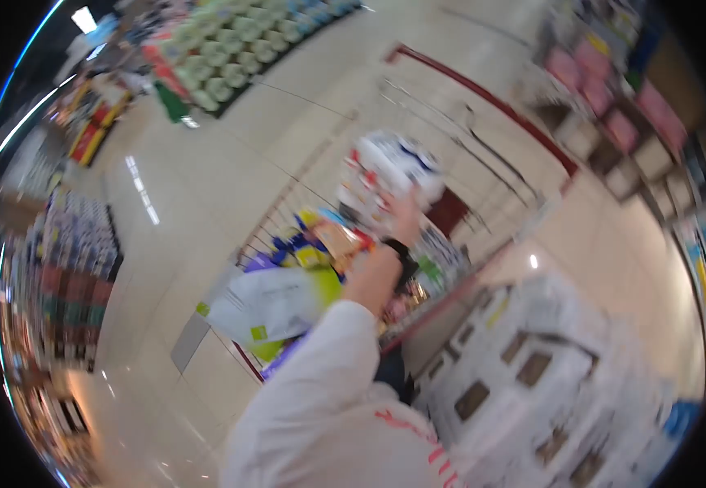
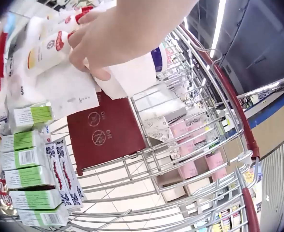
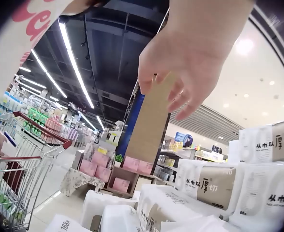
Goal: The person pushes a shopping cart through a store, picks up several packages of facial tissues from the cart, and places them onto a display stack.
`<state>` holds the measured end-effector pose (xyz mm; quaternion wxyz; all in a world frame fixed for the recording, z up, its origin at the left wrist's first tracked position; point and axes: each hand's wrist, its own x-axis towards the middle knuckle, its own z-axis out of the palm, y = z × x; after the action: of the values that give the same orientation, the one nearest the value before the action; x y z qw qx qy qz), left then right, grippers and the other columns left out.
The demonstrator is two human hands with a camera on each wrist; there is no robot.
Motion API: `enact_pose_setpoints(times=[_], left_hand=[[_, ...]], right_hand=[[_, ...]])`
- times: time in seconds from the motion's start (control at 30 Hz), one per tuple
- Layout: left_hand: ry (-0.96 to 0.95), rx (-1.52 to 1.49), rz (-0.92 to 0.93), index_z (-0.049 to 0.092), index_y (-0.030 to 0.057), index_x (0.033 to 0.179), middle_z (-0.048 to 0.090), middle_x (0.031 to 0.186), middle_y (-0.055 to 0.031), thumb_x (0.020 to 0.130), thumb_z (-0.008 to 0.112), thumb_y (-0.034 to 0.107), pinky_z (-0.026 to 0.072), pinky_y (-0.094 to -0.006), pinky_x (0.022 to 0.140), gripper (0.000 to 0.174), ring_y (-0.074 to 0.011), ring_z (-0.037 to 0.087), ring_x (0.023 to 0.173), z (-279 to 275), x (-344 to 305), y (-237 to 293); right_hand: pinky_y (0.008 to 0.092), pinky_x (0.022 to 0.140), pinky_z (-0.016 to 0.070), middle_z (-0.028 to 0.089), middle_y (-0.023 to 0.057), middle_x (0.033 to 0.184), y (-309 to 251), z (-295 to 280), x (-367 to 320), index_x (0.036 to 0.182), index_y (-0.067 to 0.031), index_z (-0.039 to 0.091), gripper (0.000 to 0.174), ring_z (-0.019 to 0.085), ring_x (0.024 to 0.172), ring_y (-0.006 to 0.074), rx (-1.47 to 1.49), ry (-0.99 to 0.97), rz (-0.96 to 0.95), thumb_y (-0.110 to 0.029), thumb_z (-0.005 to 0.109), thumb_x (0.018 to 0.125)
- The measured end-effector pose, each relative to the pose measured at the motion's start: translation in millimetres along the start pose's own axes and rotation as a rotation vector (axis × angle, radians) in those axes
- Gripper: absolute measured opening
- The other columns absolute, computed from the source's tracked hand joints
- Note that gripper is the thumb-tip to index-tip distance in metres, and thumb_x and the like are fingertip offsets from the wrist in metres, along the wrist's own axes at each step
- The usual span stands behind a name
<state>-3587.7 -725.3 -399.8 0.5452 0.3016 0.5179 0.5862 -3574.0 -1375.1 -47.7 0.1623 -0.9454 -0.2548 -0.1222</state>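
In the head view my left hand (image 1: 406,215) reaches into a shopping cart and grips a white pack (image 1: 397,163) with red and navy markings. Close up, the left hand (image 2: 115,41) has its fingers bent over the white pack (image 2: 67,89), beside white bottle shapes (image 2: 48,50) with red labels. My right hand (image 3: 185,72) appears only in the right wrist view, its fingers loosely curled with nothing in them. Below it are stacked white tissue packs (image 3: 185,200) with brown panels.
Green-and-white boxes (image 2: 28,179) and a dark red panel (image 2: 105,133) are inside the wire cart. A white bag (image 1: 267,305) lies at its near end. The tissue stack (image 1: 524,382) stands beside the cart, and shelves of pink boxes (image 1: 589,65) stand beyond.
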Motion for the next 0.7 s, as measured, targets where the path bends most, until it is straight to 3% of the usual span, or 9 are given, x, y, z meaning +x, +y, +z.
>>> enact_pose_setpoints(times=[0.03,0.07,0.13,0.17,0.23,0.37,0.47,0.57,0.7], left_hand=[[-0.040,0.010,-0.085,0.007,0.0119,0.143,0.027,0.140,-0.0197,0.069,0.073,0.021,0.0363,-0.0390,0.098,0.100,-0.0324,0.039,0.119,-2.4,-14.4,30.1],[-0.114,-0.106,-0.160,0.000,0.0292,0.142,0.039,0.130,-0.0126,0.070,0.070,0.008,0.0472,-0.0462,0.077,0.103,-0.0295,0.049,0.107,-11.1,-27.3,50.7],[-0.139,-0.110,-0.244,0.004,0.0324,0.141,0.039,0.130,-0.0112,0.072,0.068,0.008,0.0462,-0.0481,0.078,0.097,-0.0303,0.048,0.107,-25.0,-32.5,56.9],[-0.157,-0.100,-0.257,0.004,0.0324,0.141,0.039,0.130,-0.0112,0.072,0.068,0.008,0.0462,-0.0481,0.078,0.097,-0.0303,0.048,0.107,-33.2,-35.2,62.3],[-0.299,0.048,-0.260,0.008,0.0294,0.141,0.040,0.129,-0.0114,0.074,0.066,0.008,0.0454,-0.0476,0.081,0.091,-0.0301,0.048,0.108,-63.2,-57.5,74.6],[-0.375,0.182,-0.249,0.012,0.0172,0.142,0.041,0.129,-0.0136,0.073,0.066,0.009,0.0481,-0.0405,0.080,0.087,-0.0261,0.050,0.108,-99.5,-91.5,86.1],[-0.454,0.243,-0.137,0.014,0.0157,0.141,0.041,0.127,-0.0138,0.073,0.066,0.008,0.0495,-0.0375,0.078,0.086,-0.0244,0.050,0.108,-123.4,-94.0,72.0],[-0.508,0.302,-0.102,0.009,0.0199,0.141,0.037,0.131,-0.0113,0.076,0.064,0.009,0.0458,-0.0414,0.083,0.086,-0.0271,0.045,0.115,-140.8,-96.9,72.2],[-0.453,0.283,-0.214,0.017,0.0179,0.140,0.042,0.128,-0.0098,0.077,0.063,0.009,0.0474,-0.0376,0.081,0.080,-0.0255,0.050,0.109,-156.9,-128.2,116.1]], right_hand=[[0.0431,0.084,0.0481,0.040,0.0199,0.129,2.0,1.7,1.4,0.132,0.0030,0.028,0.057,0.051,0.108,0.0333,-0.064,0.070,-0.141,-0.018,0.058,0.088],[0.0448,0.082,0.0476,0.039,0.0199,0.130,10.7,-1.5,-3.1,0.132,0.0032,0.028,0.058,0.051,0.107,0.0339,-0.162,0.042,-0.152,-0.016,0.059,0.087],[0.0465,0.083,0.0459,0.037,0.0197,0.131,27.7,-1.7,-14.9,0.133,0.0026,0.027,0.061,0.050,0.108,0.0348,-0.030,0.087,-0.136,-0.017,0.061,0.086],[0.0465,0.083,0.0459,0.037,0.0197,0.131,20.2,0.2,-19.2,0.133,0.0026,0.027,0.061,0.050,0.108,0.0348,-0.041,0.087,-0.114,-0.017,0.061,0.086],[0.0480,0.084,0.0442,0.035,0.0190,0.133,1.4,-1.3,-19.7,0.134,-0.0001,0.026,0.064,0.048,0.111,0.0355,0.407,0.148,0.286,-0.019,0.062,0.085],[0.0484,0.086,0.0424,0.032,0.0162,0.137,13.6,0.2,-32.9,0.137,-0.0054,0.023,0.072,0.045,0.114,0.0356,0.440,0.114,0.308,-0.022,0.066,0.082],[0.0424,0.097,0.0352,0.039,0.0162,0.133,18.6,8.3,-39.6,0.129,0.0041,0.035,0.049,0.044,0.117,0.0295,0.322,0.203,0.182,-0.018,0.051,0.088],[0.0468,0.099,0.0323,0.028,0.0144,0.141,28.6,6.7,-46.7,0.136,0.0010,0.023,0.051,0.039,0.122,0.0330,0.250,0.104,0.176,-0.019,0.042,0.093],[0.0459,0.099,0.0326,0.030,0.0147,0.139,16.9,12.7,-45.6,0.134,0.0023,0.026,0.050,0.040,0.121,0.0327,0.351,0.136,0.231,-0.016,0.044,0.092]])
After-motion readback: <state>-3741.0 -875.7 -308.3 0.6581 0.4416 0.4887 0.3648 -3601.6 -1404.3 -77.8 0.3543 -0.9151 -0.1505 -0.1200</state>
